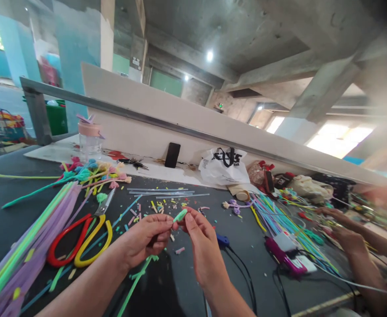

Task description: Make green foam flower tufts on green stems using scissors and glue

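Observation:
Above the dark table, my left hand (153,235) and my right hand (200,240) meet over a short mint-green fuzzy piece (180,215), like a bit of chenille stem. Thumb and finger of my right hand pinch it, and my left fingertips close on its left end. A longer green chenille stem (137,281) with small side tufts lies below my left hand. Left of that hand rest scissors (90,240) with one red and one yellow handle loop. Cut bits of pink, yellow and blue stem (162,205) are scattered beyond my fingers.
Bundled chenille stems (31,246) lie at left, others (279,220) at right. Behind stand a jar (90,141), a phone (172,155) and a white bag (224,166). A blue corded tool (222,240) and a magenta device (284,255) trail cables. Another person's hands (348,237) work at right.

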`<state>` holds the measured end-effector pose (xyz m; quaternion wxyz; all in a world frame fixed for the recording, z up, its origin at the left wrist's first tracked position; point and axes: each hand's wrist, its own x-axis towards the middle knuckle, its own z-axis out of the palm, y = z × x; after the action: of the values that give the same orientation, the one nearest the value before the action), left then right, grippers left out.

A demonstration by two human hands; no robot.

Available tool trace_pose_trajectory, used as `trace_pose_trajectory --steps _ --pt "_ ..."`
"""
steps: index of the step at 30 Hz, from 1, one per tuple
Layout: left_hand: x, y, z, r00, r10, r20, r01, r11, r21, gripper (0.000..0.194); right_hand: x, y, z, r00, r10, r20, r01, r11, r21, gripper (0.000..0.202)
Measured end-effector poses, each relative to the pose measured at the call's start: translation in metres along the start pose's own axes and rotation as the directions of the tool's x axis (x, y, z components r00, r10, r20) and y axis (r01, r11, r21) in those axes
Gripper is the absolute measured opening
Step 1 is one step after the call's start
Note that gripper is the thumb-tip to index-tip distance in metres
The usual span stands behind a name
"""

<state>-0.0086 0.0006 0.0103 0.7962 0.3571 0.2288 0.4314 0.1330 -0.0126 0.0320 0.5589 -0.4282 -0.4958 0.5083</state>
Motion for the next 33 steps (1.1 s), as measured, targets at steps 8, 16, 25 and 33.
trace_pose_trajectory --steps 8,16,25,33 --pt "0.001 -0.002 0.001 0.999 0.009 -0.052 -0.005 0.997 0.075 0.014 0.003 0.005 0.011 1.000 -0.016 -0.006 0.016 0.999 0.031 0.020" --pt "0.003 -0.003 0.001 0.999 0.023 -0.050 -0.017 0.994 0.107 0.018 0.001 0.002 0.013 0.999 -0.012 -0.042 0.006 0.991 -0.137 0.028" --pt "0.002 -0.003 0.001 0.998 0.056 -0.032 -0.051 0.988 0.147 0.023 0.004 0.002 0.014 0.997 -0.066 -0.047 0.054 0.975 -0.217 0.026" --pt "0.002 -0.002 0.001 0.998 0.039 -0.044 -0.032 0.988 0.148 0.022 0.001 -0.001 0.015 0.996 -0.045 -0.083 0.020 0.958 -0.286 0.027"
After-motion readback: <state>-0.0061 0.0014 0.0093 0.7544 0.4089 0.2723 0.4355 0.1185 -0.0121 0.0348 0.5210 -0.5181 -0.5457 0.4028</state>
